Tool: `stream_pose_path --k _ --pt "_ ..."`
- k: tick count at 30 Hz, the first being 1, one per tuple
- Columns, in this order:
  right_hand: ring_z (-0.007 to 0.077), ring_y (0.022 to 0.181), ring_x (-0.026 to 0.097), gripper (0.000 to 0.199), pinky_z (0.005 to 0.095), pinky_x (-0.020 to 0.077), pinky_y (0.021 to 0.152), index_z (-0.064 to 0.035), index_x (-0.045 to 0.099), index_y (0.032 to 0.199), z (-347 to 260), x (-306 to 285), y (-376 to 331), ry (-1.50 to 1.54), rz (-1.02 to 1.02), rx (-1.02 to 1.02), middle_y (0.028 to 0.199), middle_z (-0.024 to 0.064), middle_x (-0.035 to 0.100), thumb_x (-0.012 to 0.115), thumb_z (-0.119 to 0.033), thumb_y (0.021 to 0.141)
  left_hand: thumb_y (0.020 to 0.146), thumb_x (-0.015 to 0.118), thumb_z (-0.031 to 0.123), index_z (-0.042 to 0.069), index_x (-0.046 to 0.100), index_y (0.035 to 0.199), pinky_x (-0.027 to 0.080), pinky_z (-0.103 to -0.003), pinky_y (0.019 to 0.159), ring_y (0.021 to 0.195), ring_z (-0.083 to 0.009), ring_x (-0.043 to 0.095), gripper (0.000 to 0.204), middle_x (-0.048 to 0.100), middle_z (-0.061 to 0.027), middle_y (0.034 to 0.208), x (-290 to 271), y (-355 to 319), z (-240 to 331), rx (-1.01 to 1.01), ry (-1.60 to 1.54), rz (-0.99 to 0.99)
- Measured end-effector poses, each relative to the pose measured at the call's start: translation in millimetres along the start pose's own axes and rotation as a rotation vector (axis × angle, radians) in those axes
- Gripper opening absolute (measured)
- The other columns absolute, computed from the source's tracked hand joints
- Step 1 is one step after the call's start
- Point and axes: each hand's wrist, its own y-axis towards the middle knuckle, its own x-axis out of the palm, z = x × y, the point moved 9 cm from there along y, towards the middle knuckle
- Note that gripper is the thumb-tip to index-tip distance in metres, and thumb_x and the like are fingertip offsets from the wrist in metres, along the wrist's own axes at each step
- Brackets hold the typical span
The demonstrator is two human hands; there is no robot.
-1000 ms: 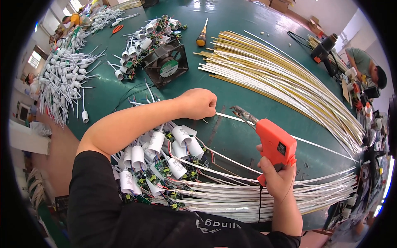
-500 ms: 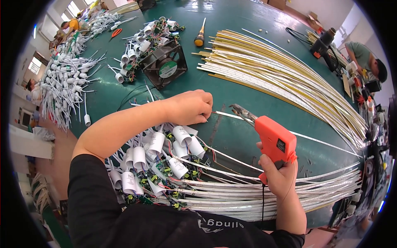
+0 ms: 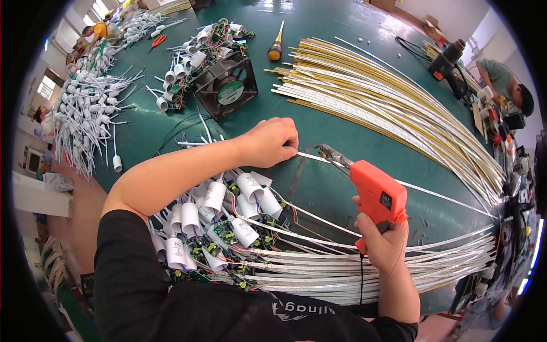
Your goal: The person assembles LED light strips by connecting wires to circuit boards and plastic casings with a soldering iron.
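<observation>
My left hand (image 3: 270, 141) is closed in a pinch at the left end of a single thin white LED strip (image 3: 439, 195). That strip runs right across the table, passing behind the tip of a red soldering gun (image 3: 376, 188). My right hand (image 3: 383, 245) is wrapped round the gun's handle, with its metal tip pointing up and left toward my left hand. Whether the tip touches the strip I cannot tell. Below my left forearm lies a heap of white lamp housings (image 3: 215, 196) with green circuit boards and wires, joined to several more white strips (image 3: 342, 268).
A black fan (image 3: 227, 91) stands beyond my left forearm, near more circuit boards. Yellow and white strips (image 3: 364, 91) lie bundled at the far right. A screwdriver (image 3: 276, 45), orange scissors (image 3: 158, 41), a heat gun (image 3: 447, 60) and a pile of white-wired housings (image 3: 85, 108) surround them. Other people work nearby.
My left hand has shifted slightly right and up, up against the strip's end; the short wires seen there before are now covered. My right hand and the soldering gun have barely moved.
</observation>
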Motion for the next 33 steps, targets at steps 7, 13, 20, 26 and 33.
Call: stream_pose_path --k 7,13,20,26,33 --pt "0.0057 0.062 0.054 0.038 0.0217 0.0451 0.055 0.0025 0.053 0.117 -2.6 0.2 0.4 -0.011 0.003 -0.065 0.098 0.0078 0.066 0.065 -0.009 0.083 0.082 0.065 0.018 0.005 0.053 0.082 0.043 -0.040 0.079 0.090 -0.0310 0.053 0.018 0.056 -0.0110 0.088 -8.6 -5.4 7.9 0.040 -0.005 0.033" --pt "0.0056 0.063 0.053 0.040 0.0217 0.0453 0.056 0.0024 0.051 0.118 0.9 0.7 0.2 0.022 -0.002 0.006 0.100 0.0081 0.066 0.065 -0.008 0.083 0.080 0.067 0.019 0.005 0.053 0.082 0.043 -0.040 0.078 0.088 -0.0314 0.052 0.020 0.056 -0.0103 0.087 -8.9 -6.4 19.1 0.120 0.064 -0.023" --pt "0.0055 0.063 0.053 0.040 0.0217 0.0453 0.056 0.0022 0.051 0.119 -0.3 2.2 0.5 0.003 -0.009 0.014 0.100 0.0078 0.066 0.065 -0.008 0.083 0.080 0.061 0.012 0.005 0.060 0.086 0.045 -0.041 0.078 0.088 -0.0312 0.055 0.009 0.059 -0.0103 0.086 -5.5 -7.5 17.9 0.150 0.128 0.006" --pt "0.0080 0.074 0.057 0.042 0.0237 0.0482 0.067 0.0012 0.051 0.121 3.3 3.8 1.4 -0.031 -0.034 -0.014 0.104 0.0089 0.065 0.064 -0.008 0.082 0.080 0.060 0.010 0.006 0.064 0.083 0.046 -0.041 0.076 0.085 -0.0315 0.057 0.007 0.060 -0.0105 0.083 -6.5 -6.4 17.0 0.166 0.158 0.059" --pt "0.0088 0.076 0.058 0.034 0.0246 0.0490 0.069 0.0006 0.055 0.116 2.4 14.9 8.7 -0.079 -0.065 -0.002 0.100 0.0068 0.064 0.062 -0.006 0.083 0.077 0.063 0.007 0.005 0.064 0.082 0.046 -0.040 0.073 0.082 -0.0312 0.057 0.005 0.059 -0.0096 0.080 -7.0 -9.0 15.8 0.233 0.122 0.094"
